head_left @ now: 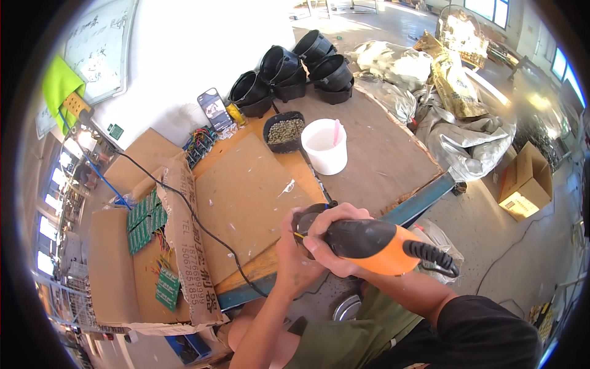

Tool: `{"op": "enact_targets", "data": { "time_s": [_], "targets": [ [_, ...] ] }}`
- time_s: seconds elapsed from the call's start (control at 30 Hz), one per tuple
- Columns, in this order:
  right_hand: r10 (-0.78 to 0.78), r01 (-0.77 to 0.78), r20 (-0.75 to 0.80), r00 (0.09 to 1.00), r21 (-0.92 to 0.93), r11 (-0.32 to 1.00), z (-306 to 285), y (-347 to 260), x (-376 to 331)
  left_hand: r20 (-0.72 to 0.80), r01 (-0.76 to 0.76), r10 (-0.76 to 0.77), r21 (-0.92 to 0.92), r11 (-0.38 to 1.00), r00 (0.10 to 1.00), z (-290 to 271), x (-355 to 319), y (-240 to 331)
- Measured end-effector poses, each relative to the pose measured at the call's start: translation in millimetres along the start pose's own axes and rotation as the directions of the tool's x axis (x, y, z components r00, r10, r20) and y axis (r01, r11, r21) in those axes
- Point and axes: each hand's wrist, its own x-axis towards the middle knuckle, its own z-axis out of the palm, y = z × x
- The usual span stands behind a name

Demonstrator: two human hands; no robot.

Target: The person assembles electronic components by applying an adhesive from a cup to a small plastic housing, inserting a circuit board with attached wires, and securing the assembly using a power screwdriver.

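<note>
My right hand point(335, 237) is wrapped round an orange and black corded power tool point(375, 243), held over the table's near edge. Its thick ribbed cord sleeve points right. My left hand point(294, 255) is closed at the tool's front end, around a dark rounded piece point(302, 220). Whether that piece is part of the tool or a separate thing, I cannot tell. A thin yellow bit shows between the hands. Beyond them stand a white tub point(326, 157) with a pink handle in it and a black container point(284, 132) of small greenish-brown pieces.
Several black pots point(279, 64) stand stacked at the back. A cardboard sheet point(246, 197) covers the table's left part. An open carton point(110, 270) holding green circuit boards point(167, 288) is at the left, with a black cable point(203, 224) across it. Sacks point(467, 144) lie at the right.
</note>
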Motion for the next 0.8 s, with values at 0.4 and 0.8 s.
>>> {"op": "enact_targets", "data": {
  "time_s": [0.4,0.8],
  "targets": [
    [-0.008,0.014,0.1,0.995,-0.058,0.998,5,9,14,0.0,-0.035,0.035,0.02,0.999,0.999,-5,5,-3],
    [0.042,-0.06,0.213,0.976,0.075,0.995,13,36,14,-0.026,-0.132,0.137,0.146,0.98,0.99,-4,5,-7]
  ]
}}
